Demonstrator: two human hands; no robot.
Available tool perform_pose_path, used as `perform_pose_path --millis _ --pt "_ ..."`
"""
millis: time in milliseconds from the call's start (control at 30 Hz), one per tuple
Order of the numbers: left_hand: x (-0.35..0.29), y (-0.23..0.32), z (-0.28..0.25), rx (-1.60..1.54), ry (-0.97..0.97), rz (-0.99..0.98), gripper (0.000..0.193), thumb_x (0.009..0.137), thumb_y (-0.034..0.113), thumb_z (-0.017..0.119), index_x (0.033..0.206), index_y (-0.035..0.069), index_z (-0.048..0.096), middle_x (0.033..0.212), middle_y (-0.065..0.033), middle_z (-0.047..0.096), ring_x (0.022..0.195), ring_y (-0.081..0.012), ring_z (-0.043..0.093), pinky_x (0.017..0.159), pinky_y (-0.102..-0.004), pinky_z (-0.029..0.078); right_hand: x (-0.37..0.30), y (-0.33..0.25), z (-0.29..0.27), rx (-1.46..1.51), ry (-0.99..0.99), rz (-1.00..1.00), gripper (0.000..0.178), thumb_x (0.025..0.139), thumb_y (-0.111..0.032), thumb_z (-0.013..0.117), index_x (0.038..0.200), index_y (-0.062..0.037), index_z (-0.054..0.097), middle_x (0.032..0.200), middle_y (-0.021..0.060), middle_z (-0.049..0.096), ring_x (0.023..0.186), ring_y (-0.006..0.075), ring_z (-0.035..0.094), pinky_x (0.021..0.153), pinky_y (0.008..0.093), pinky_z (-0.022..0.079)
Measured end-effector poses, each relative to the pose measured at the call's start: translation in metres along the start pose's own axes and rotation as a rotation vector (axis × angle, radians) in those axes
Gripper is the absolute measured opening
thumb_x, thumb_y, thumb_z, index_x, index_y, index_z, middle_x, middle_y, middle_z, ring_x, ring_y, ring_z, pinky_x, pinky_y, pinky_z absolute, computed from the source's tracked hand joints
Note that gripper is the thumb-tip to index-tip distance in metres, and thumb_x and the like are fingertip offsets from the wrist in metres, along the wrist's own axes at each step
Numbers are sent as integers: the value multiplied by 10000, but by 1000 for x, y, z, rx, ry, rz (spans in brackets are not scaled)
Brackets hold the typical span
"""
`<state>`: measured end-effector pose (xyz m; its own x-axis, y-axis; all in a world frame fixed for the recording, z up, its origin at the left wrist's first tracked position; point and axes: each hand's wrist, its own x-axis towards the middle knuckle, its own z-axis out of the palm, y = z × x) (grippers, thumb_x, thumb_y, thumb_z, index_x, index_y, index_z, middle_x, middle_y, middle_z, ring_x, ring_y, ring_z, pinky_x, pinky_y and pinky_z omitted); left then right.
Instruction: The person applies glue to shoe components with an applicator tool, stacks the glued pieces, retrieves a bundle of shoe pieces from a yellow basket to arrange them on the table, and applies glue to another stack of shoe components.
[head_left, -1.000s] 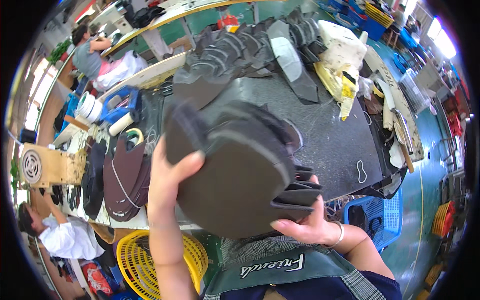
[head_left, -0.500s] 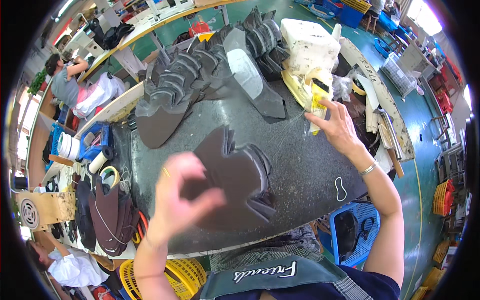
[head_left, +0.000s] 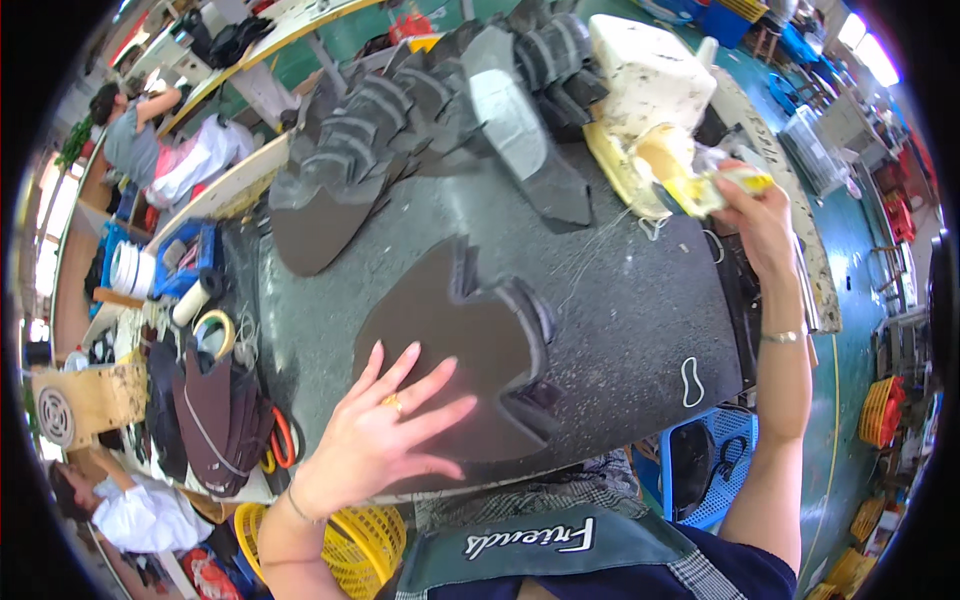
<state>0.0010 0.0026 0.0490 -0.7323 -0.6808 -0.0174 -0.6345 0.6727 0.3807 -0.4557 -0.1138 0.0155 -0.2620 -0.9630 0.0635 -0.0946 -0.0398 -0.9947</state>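
My left hand lies with its fingers spread on a fanned stack of dark brown cut pieces, with notched, layered edges. In my right hand is a yellow glue brush, blurred and smeared with white. Its dark end points toward the white plastic glue pot, a cut-open jug with a yellowed spout. Thin glue strings hang below the spout. Behind the stack lies a long overlapping row of dark pieces with greyish coated edges. A larger piece with a pale grey patch rests on that row.
A white loop of cord lies on the dark tabletop. Left are tape rolls, orange-handled scissors and a bundle of brown pieces. Blue and yellow baskets stand below the table edge. Two people sit at left.
My left hand has come down flat onto the brown stack. My right hand has taken the brush from the pot's spout and moved right with it. The view has shifted slightly.
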Motion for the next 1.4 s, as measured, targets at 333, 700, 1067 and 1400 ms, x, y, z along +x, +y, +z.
perform_pose_path --millis 333,700,1067,1400 --pt "0 8 10 90 31 -8 744 617 258 841 1325 229 610 1527 -80 423 1397 -407 389 1138 -596 310 -97 -10 126 -207 -142 -444 146 886 9 686 1026 25 722 950 97 746 777 99 684 691 229 550" --pt "0 10 7 88 -2 -35 749 587 258 847 1304 217 630 1518 -85 437 1400 -407 387 1138 -599 309 -193 1 95 -340 -312 -734 277 769 79 698 1036 27 648 1002 203 711 887 341 727 727 384 615" --pt "-5 2 14 -61 157 -16 651 499 212 893 1107 83 699 1329 -109 556 1344 -399 465 1140 -600 318 -172 -21 112 -427 -206 -714 165 801 78 699 948 12 667 919 159 731 797 273 728 682 355 603" --pt "-7 -3 19 -76 172 3 565 569 189 875 1091 73 692 1216 -123 539 1327 -407 467 1125 -639 318 -151 -29 103 -252 -802 -666 219 728 27 723 944 30 690 866 163 709 705 267 711 601 322 580"
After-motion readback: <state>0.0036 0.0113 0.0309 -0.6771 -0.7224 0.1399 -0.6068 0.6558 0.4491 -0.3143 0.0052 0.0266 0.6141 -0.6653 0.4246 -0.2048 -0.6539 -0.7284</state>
